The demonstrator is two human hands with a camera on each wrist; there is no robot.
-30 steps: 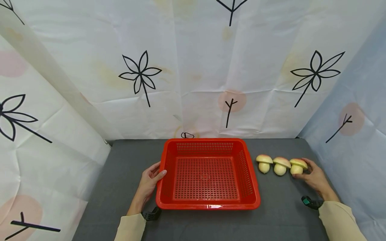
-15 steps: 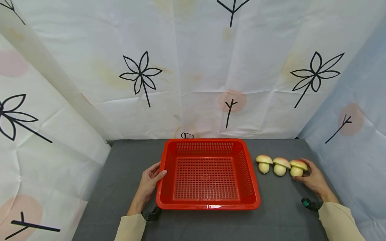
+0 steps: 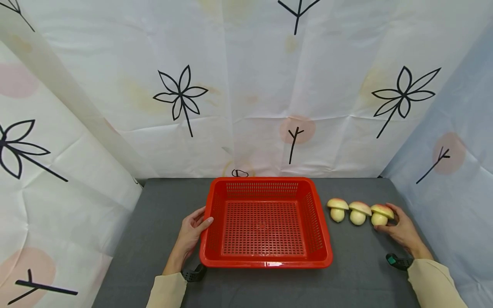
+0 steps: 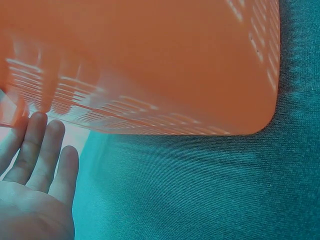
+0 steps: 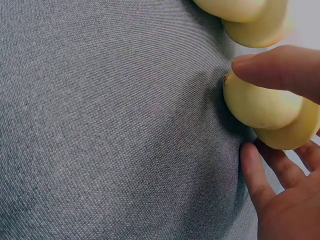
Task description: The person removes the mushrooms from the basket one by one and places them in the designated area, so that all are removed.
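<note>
A red plastic basket (image 3: 265,262) with slotted walls stands on the grey cloth. My left hand (image 3: 190,231) holds its left side, thumb over the rim. In the left wrist view, that hand's fingers (image 4: 46,155) lie nearly straight by the basket's outer wall (image 4: 165,65). Right of the basket, three mushrooms with reddish-yellow caps and pale stems stand in a row. My right hand (image 3: 404,231) grips the rightmost mushroom (image 3: 379,220), its thumb on the stem (image 5: 265,105) and fingers at the cap's far side. The middle mushroom (image 3: 358,216) and left mushroom (image 3: 337,211) are untouched.
A grey cloth (image 3: 154,222) covers the table. White fabric (image 3: 254,98) printed with leaves and twigs hangs behind it and along both sides. The right-hand fabric (image 3: 450,205) comes close to my right hand.
My right thumb has shifted slightly on the rightmost mushroom, and more of its stem shows. My left hand and the basket stay where they were.
</note>
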